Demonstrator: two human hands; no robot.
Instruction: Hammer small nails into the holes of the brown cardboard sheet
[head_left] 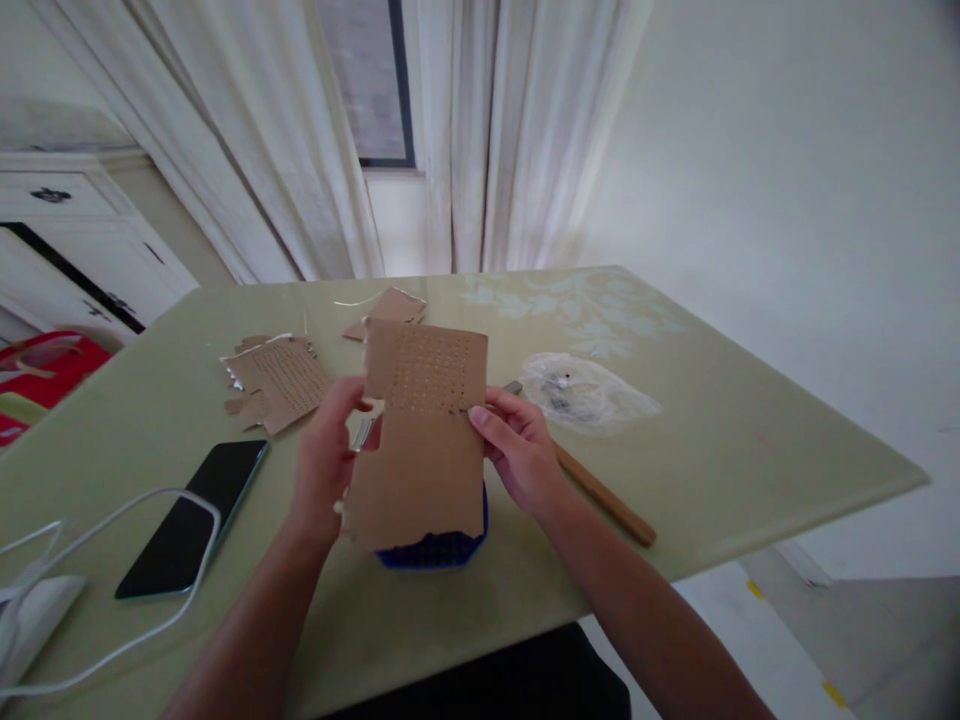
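Observation:
A brown cardboard sheet [424,440] with a grid of small punched holes in its upper half is held upright over the table between both hands. My left hand [324,462] pinches its left edge, thumb on the front. My right hand [520,452] grips its right edge with the fingers curled round it. Under the sheet a blue perforated object [439,550] rests on the table, mostly hidden. A tool with a wooden handle [604,493] lies just behind my right hand, its metal end poking out by the sheet.
Torn cardboard pieces [277,382] lie at the back left of the green table [750,450]. A black phone [195,515] and a white cable [112,520] lie at the left. A crumpled clear plastic bag [585,392] sits at the right. Curtains hang behind.

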